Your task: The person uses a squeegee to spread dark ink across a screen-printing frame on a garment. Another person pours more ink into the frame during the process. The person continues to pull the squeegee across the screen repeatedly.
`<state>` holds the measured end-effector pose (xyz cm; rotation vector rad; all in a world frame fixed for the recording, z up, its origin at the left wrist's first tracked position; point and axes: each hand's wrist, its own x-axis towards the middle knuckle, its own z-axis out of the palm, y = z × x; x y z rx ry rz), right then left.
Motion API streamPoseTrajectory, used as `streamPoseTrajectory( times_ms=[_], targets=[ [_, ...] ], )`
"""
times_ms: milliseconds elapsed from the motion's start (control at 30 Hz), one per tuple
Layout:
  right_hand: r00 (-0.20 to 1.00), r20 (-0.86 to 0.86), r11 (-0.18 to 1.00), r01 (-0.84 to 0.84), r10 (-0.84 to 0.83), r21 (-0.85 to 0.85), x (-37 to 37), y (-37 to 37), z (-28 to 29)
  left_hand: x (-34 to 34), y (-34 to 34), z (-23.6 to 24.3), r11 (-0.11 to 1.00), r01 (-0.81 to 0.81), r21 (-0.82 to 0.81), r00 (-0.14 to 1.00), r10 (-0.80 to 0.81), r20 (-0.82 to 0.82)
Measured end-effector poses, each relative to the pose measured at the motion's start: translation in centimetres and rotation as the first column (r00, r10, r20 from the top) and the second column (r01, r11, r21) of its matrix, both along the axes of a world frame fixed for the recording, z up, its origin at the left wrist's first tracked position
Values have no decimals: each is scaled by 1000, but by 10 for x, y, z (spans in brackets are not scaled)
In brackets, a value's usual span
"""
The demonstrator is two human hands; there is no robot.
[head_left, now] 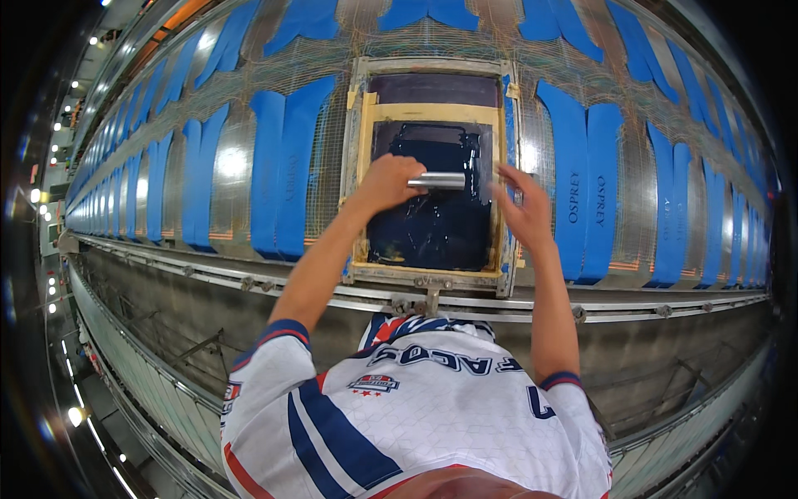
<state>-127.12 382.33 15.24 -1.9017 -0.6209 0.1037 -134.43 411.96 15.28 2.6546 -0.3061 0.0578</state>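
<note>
A screen-printing frame with yellowish tape along its inner edges lies in front of me on the long table. Glossy dark ink covers much of its mesh. My left hand is closed around the left end of a squeegee with a silver metal bar, held crosswise over the ink. The squeegee's lower side is hidden from above. By the frame's right edge is my right hand, fingers apart and holding nothing, slightly blurred.
Blue cut fabric pieces lie in rows along the table on both sides, some with dark lettering. Between them are shiny bare patches and stray threads. A metal rail with small fittings runs along the near edge, between me and the table.
</note>
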Motion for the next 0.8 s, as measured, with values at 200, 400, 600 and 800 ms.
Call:
streamPoseTrajectory(
  times_ms=[200,400,600,800],
  targets=[
    [903,3,759,-360,430,-542,102,120,6,89,46,-17,1000,-2,-24,1000,1,-12],
    [915,-11,664,-301,403,-684,124,142,-25,102,49,-26,993,-106,-44,993,104,-49],
    [878,157,767,-292,451,-571,41,101,-23,21,5,-27,999,-41,9,999,41,28],
    [872,232,817,-267,430,-511,-65,48,-27,-90,-53,-19,996,-87,-3,996,87,36]
  ],
)
